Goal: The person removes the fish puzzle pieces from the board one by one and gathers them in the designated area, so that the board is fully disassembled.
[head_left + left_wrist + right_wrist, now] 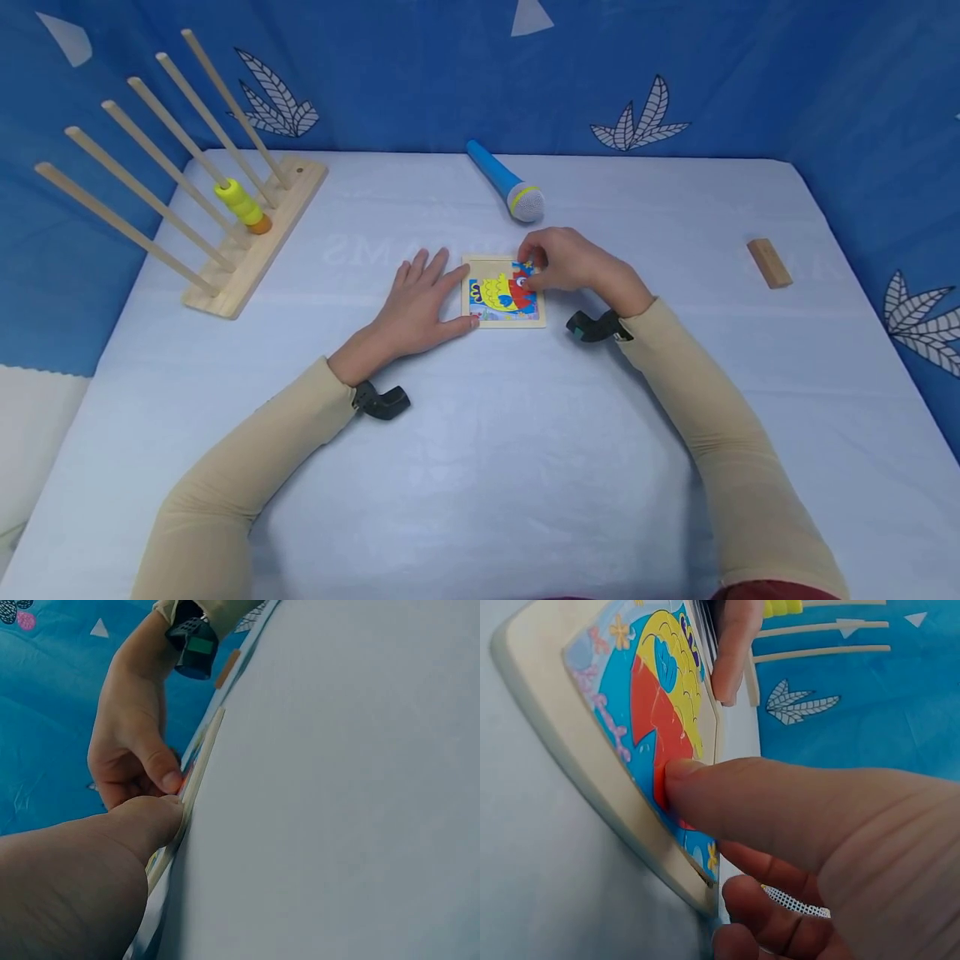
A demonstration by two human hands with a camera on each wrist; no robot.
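A small square wooden puzzle (504, 325) lies mid-table, showing a yellow fish with a red head. A bare wood strip shows along its upper left part. My left hand (422, 312) rests at its left side, fingers spread, with the thumb on the lower left corner and the index finger at the upper left. With curled fingers, my right hand (566, 265) pinches a puzzle piece (676, 742) with part of the red head on it, at the puzzle's upper right. The thumb lies on the red area; the fingertips beyond are partly hidden.
Behind the puzzle lies a blue toy microphone (501, 177). A wooden peg stand (225, 292) with yellow and orange beads on one peg stands at the left. A wooden block (769, 263) lies far right. Blue patterned cloth (420, 75) hangs behind the table.
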